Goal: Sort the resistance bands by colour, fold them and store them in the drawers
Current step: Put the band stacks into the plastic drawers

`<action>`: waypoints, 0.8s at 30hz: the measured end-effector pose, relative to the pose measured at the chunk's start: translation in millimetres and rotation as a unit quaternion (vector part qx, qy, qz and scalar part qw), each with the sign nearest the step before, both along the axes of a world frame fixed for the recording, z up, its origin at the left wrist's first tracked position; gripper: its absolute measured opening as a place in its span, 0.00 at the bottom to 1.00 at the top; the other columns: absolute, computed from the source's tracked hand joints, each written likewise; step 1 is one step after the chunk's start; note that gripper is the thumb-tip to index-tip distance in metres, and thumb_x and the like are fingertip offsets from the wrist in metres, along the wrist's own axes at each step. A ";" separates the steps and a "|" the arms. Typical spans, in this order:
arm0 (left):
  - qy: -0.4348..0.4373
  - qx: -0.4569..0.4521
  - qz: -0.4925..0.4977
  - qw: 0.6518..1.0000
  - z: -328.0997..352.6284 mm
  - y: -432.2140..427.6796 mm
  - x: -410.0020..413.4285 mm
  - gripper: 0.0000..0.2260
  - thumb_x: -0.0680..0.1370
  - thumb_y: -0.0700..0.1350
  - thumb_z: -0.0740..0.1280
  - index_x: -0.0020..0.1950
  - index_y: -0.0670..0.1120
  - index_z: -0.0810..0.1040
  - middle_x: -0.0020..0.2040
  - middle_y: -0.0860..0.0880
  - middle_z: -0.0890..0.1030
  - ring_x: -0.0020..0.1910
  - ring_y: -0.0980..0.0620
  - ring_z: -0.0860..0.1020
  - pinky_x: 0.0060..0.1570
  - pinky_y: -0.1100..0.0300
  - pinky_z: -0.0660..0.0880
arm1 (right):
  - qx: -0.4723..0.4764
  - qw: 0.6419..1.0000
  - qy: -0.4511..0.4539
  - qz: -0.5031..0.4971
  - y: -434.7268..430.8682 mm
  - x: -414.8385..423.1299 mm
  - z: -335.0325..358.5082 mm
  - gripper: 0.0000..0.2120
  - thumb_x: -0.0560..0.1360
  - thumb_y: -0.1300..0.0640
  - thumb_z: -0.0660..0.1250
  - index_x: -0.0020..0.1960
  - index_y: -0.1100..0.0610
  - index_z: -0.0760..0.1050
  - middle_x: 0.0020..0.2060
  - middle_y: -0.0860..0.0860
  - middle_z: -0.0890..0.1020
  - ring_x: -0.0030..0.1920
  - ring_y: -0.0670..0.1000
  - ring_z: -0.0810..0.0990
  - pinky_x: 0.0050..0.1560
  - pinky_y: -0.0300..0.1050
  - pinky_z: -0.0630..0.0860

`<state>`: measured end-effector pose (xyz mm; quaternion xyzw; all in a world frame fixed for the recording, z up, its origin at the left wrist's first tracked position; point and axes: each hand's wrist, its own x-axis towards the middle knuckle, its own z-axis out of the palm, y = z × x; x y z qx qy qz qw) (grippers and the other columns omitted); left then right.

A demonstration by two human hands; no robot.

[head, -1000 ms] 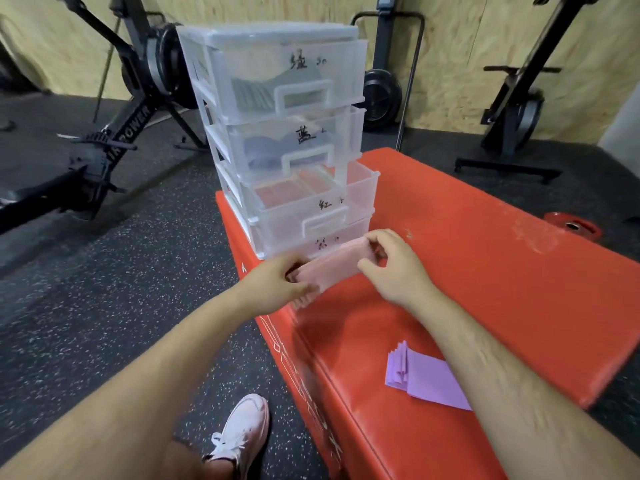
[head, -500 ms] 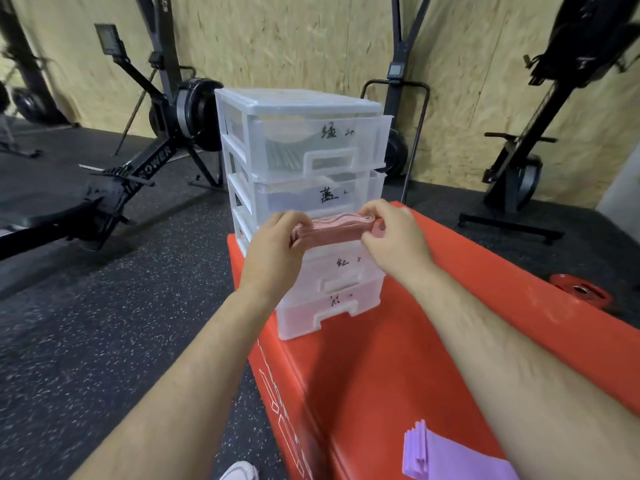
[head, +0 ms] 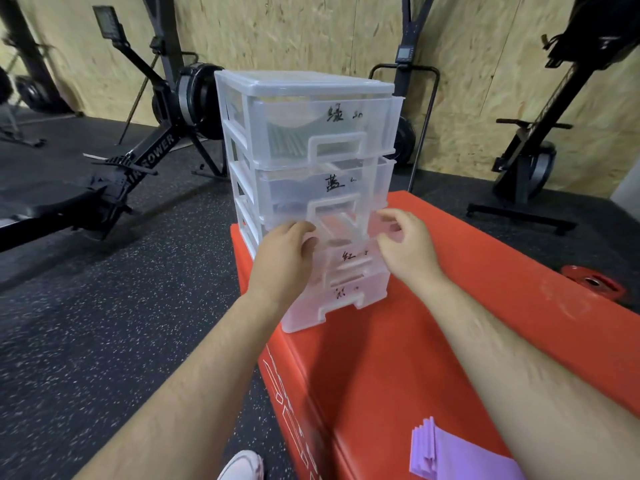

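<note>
Red box (head: 467,306): loosely curled hands (head: 284,258) (head: 405,247) at drawers (head: 298,109)

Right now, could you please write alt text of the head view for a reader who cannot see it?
A person's left hand and right hand are at the third drawer of a translucent white plastic four-drawer unit standing on a red padded box. A folded purple resistance band lies on the box nearby.

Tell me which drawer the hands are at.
The third drawer from the top, holding red bands: left hand and right hand are at its rim. The others are untouched.
</note>
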<state>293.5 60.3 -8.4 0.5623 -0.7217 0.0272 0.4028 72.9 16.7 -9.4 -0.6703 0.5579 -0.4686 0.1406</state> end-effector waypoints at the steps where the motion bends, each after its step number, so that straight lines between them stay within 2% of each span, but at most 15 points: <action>1: -0.024 -0.038 -0.011 0.999 -3.2 4.5 -1.7 0.09 0.78 0.41 0.67 0.57 0.42 0.81 0.53 0.45 0.81 0.51 0.40 0.78 0.52 0.48 0.75 | -0.033 0.999 0.002 -0.013 7.8 -1.0 -7.7 0.19 0.71 0.66 0.65 0.60 0.57 0.78 0.56 0.49 0.78 0.58 0.52 0.76 0.61 0.41 0.70; 4: -0.109 -0.120 -0.051 0.986 -11.7 20.9 -15.5 0.05 0.76 0.41 0.67 0.51 0.43 0.80 0.48 0.47 0.78 0.48 0.42 0.75 0.47 0.49 0.72 | -0.117 0.988 0.052 -0.084 31.4 0.1 -31.9 0.17 0.68 0.65 0.65 0.56 0.57 0.76 0.57 0.53 0.74 0.60 0.54 0.71 0.64 0.46 0.68; 6: -0.138 -0.096 -0.070 0.983 -20.1 29.1 -21.7 0.06 0.75 0.41 0.65 0.50 0.43 0.79 0.47 0.46 0.76 0.46 0.42 0.74 0.45 0.48 0.72 | -0.125 0.985 0.066 -0.099 41.4 2.5 -44.7 0.17 0.68 0.64 0.65 0.56 0.56 0.75 0.56 0.53 0.75 0.59 0.56 0.71 0.63 0.51 0.70; 8: -0.167 -0.045 -0.054 0.983 -32.5 34.0 -19.7 0.11 0.73 0.43 0.65 0.54 0.42 0.78 0.51 0.46 0.76 0.49 0.42 0.75 0.50 0.48 0.73 | -0.082 0.990 0.090 -0.074 46.6 5.9 -54.4 0.20 0.69 0.64 0.64 0.60 0.55 0.76 0.57 0.51 0.76 0.59 0.57 0.72 0.61 0.54 0.72; 11: -0.222 0.012 -0.025 0.975 -43.7 37.3 -12.1 0.20 0.71 0.46 0.66 0.62 0.42 0.76 0.59 0.46 0.76 0.55 0.42 0.75 0.54 0.49 0.74 | 0.007 0.991 0.125 -0.041 43.4 9.4 -62.4 0.28 0.69 0.62 0.63 0.69 0.53 0.72 0.65 0.49 0.74 0.66 0.57 0.70 0.67 0.53 0.70; 13: -0.246 0.038 -0.010 0.969 -45.4 33.2 -9.3 0.25 0.71 0.48 0.67 0.68 0.42 0.73 0.63 0.45 0.75 0.59 0.42 0.75 0.58 0.50 0.73 | 0.070 0.985 0.156 -0.013 38.7 14.3 -60.9 0.34 0.70 0.59 0.62 0.76 0.51 0.65 0.74 0.48 0.68 0.72 0.56 0.67 0.72 0.55 0.67; 15: -0.259 0.071 -0.001 0.963 -46.5 26.0 -8.0 0.29 0.73 0.51 0.66 0.73 0.41 0.69 0.70 0.43 0.72 0.69 0.42 0.71 0.67 0.49 0.67 | 0.117 0.974 0.191 0.017 35.1 19.4 -55.7 0.36 0.72 0.58 0.62 0.79 0.48 0.59 0.78 0.45 0.62 0.76 0.53 0.62 0.75 0.56 0.63; 18: -0.251 0.101 -0.024 0.962 -48.8 20.4 -13.2 0.32 0.75 0.53 0.64 0.77 0.43 0.63 0.77 0.43 0.65 0.76 0.42 0.62 0.75 0.48 0.57 | 0.125 0.968 0.217 0.030 41.3 23.3 -44.7 0.34 0.75 0.58 0.61 0.79 0.46 0.59 0.79 0.44 0.62 0.78 0.51 0.59 0.75 0.56 0.61; 21: -0.242 0.065 -0.082 0.965 -48.3 29.4 -31.7 0.31 0.73 0.52 0.63 0.75 0.44 0.68 0.74 0.45 0.70 0.74 0.43 0.67 0.74 0.49 0.59 | 0.114 0.958 0.259 0.045 63.7 17.8 -32.7 0.32 0.76 0.57 0.61 0.79 0.45 0.60 0.78 0.43 0.63 0.78 0.50 0.58 0.75 0.55 0.61; 24: -0.239 0.066 -0.138 0.959 -53.5 45.7 -54.9 0.33 0.73 0.50 0.67 0.77 0.44 0.65 0.76 0.45 0.68 0.75 0.43 0.66 0.73 0.48 0.60 | 0.115 0.952 0.280 0.042 103.0 -1.7 -28.1 0.31 0.76 0.56 0.60 0.79 0.45 0.60 0.77 0.43 0.65 0.76 0.50 0.62 0.72 0.53 0.65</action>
